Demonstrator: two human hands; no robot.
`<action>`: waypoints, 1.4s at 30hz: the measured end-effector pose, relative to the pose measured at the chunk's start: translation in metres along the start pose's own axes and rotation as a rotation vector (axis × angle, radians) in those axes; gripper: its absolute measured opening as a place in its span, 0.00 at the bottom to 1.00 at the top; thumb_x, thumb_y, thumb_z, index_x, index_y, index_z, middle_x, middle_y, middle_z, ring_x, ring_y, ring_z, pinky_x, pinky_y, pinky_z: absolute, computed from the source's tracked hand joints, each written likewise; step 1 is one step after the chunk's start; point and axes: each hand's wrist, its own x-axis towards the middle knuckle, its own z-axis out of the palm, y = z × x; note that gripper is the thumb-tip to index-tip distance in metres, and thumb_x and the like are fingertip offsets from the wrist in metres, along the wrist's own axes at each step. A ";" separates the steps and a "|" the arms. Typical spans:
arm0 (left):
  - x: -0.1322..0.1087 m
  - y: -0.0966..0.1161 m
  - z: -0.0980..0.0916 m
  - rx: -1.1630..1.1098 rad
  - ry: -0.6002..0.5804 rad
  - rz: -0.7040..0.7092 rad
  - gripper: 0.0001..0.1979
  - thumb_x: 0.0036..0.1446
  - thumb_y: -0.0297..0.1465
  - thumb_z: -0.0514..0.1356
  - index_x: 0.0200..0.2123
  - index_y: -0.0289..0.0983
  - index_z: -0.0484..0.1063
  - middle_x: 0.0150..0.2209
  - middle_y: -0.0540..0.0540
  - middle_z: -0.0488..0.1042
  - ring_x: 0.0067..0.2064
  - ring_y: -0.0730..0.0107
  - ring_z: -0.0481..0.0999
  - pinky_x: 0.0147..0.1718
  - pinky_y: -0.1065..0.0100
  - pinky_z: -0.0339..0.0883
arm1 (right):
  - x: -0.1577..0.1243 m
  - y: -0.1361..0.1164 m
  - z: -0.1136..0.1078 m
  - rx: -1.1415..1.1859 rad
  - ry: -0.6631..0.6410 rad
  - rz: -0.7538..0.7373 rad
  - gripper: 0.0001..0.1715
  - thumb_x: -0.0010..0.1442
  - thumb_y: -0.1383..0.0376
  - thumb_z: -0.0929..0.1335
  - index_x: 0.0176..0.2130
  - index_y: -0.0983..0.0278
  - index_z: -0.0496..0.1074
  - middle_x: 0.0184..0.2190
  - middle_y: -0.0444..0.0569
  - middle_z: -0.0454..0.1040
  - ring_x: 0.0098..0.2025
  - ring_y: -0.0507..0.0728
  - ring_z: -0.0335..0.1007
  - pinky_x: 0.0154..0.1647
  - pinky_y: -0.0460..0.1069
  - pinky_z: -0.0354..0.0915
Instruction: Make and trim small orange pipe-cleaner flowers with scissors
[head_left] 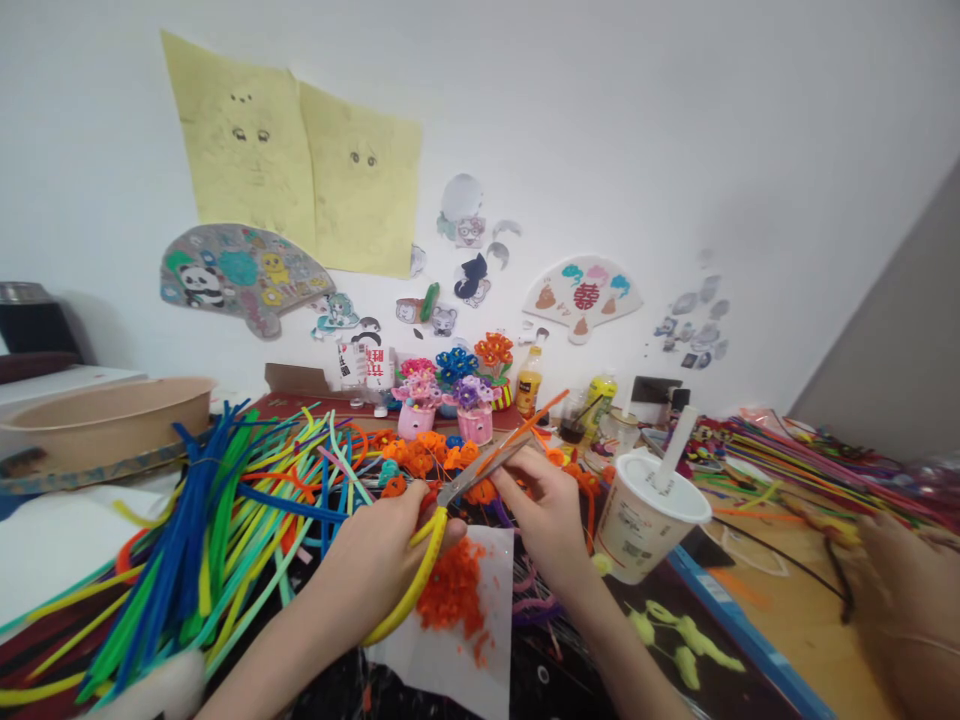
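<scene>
My left hand (382,545) is closed around the looped yellow handles (416,585) of a pair of scissors, whose metal blades (480,470) point up to the right. In the fingers of my right hand (544,505) is an orange pipe cleaner (536,415), pinched beside the blade tips. Its far end sticks up past my fingers; whether the blades touch it I cannot tell. Below both hands lies a white sheet of paper (401,655) bearing a heap of orange fluff trimmings (454,590). Several orange pipe-cleaner flowers (424,453) sit just behind my hands.
Bundled pipe cleaners (180,540) spread across the left side. A lidded paper cup (637,530) with a straw stands right of my right forearm. Potted pipe-cleaner flowers (472,395) and bottles (529,380) line the back. Another person's hand (907,570) is at the far right.
</scene>
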 end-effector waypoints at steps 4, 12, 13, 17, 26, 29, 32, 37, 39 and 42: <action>0.001 0.000 0.000 0.003 -0.017 -0.009 0.16 0.61 0.44 0.44 0.36 0.39 0.61 0.31 0.40 0.75 0.34 0.50 0.77 0.29 0.64 0.59 | 0.000 -0.002 0.001 -0.053 0.003 -0.032 0.09 0.60 0.70 0.66 0.30 0.64 0.75 0.30 0.49 0.75 0.37 0.58 0.72 0.41 0.50 0.66; 0.003 -0.003 0.005 -0.029 -0.022 0.022 0.18 0.61 0.46 0.43 0.35 0.39 0.63 0.29 0.43 0.74 0.30 0.57 0.75 0.28 0.65 0.59 | -0.001 -0.003 0.000 -0.097 0.007 -0.048 0.08 0.60 0.70 0.66 0.29 0.64 0.72 0.29 0.48 0.74 0.33 0.56 0.70 0.36 0.48 0.64; 0.003 -0.004 0.006 -0.032 -0.021 0.029 0.19 0.61 0.46 0.42 0.34 0.39 0.63 0.28 0.44 0.73 0.29 0.58 0.74 0.28 0.65 0.58 | -0.002 -0.002 0.000 -0.099 0.006 -0.044 0.08 0.60 0.69 0.66 0.29 0.64 0.72 0.29 0.48 0.74 0.33 0.56 0.70 0.36 0.48 0.64; 0.003 -0.007 0.009 -0.036 -0.010 0.050 0.19 0.62 0.47 0.42 0.33 0.40 0.63 0.27 0.46 0.72 0.28 0.62 0.73 0.27 0.66 0.58 | -0.002 -0.001 0.000 -0.101 0.000 -0.031 0.08 0.60 0.69 0.66 0.30 0.64 0.72 0.30 0.49 0.74 0.34 0.57 0.70 0.36 0.49 0.64; -0.002 0.001 0.004 0.018 -0.007 0.023 0.16 0.62 0.43 0.45 0.36 0.39 0.64 0.29 0.43 0.75 0.30 0.57 0.75 0.27 0.66 0.58 | -0.002 -0.003 0.001 -0.099 0.000 -0.020 0.08 0.60 0.67 0.66 0.29 0.63 0.72 0.30 0.49 0.75 0.34 0.58 0.70 0.37 0.50 0.65; 0.000 0.001 0.006 0.007 0.008 0.019 0.16 0.62 0.43 0.45 0.38 0.38 0.64 0.30 0.42 0.76 0.31 0.56 0.76 0.28 0.65 0.59 | -0.002 -0.003 0.001 -0.100 -0.014 -0.025 0.08 0.60 0.67 0.66 0.29 0.63 0.72 0.29 0.49 0.74 0.34 0.58 0.70 0.36 0.50 0.65; 0.002 -0.001 0.008 -0.025 0.000 0.025 0.17 0.62 0.44 0.45 0.37 0.38 0.65 0.30 0.42 0.76 0.30 0.59 0.75 0.29 0.65 0.61 | -0.002 -0.003 0.000 -0.111 -0.015 -0.023 0.08 0.60 0.68 0.65 0.29 0.63 0.71 0.29 0.48 0.73 0.33 0.57 0.69 0.36 0.50 0.64; 0.001 0.000 0.006 -0.040 -0.020 0.010 0.16 0.61 0.44 0.46 0.33 0.39 0.64 0.28 0.44 0.74 0.30 0.59 0.75 0.28 0.67 0.60 | -0.002 -0.002 0.001 -0.134 -0.009 -0.026 0.08 0.60 0.68 0.65 0.28 0.64 0.71 0.30 0.48 0.73 0.34 0.57 0.69 0.35 0.49 0.64; 0.000 0.002 0.005 -0.034 -0.017 0.004 0.15 0.61 0.43 0.45 0.33 0.39 0.63 0.28 0.43 0.74 0.30 0.57 0.76 0.27 0.66 0.59 | -0.003 -0.002 0.002 -0.144 -0.021 -0.025 0.08 0.59 0.68 0.65 0.28 0.64 0.71 0.29 0.48 0.73 0.33 0.56 0.69 0.34 0.49 0.64; -0.001 0.004 0.004 -0.035 -0.011 -0.001 0.14 0.61 0.42 0.46 0.32 0.39 0.63 0.28 0.43 0.74 0.31 0.58 0.76 0.27 0.66 0.58 | -0.004 -0.003 0.003 -0.150 -0.046 -0.021 0.09 0.60 0.68 0.65 0.29 0.64 0.72 0.28 0.48 0.72 0.31 0.56 0.67 0.33 0.49 0.63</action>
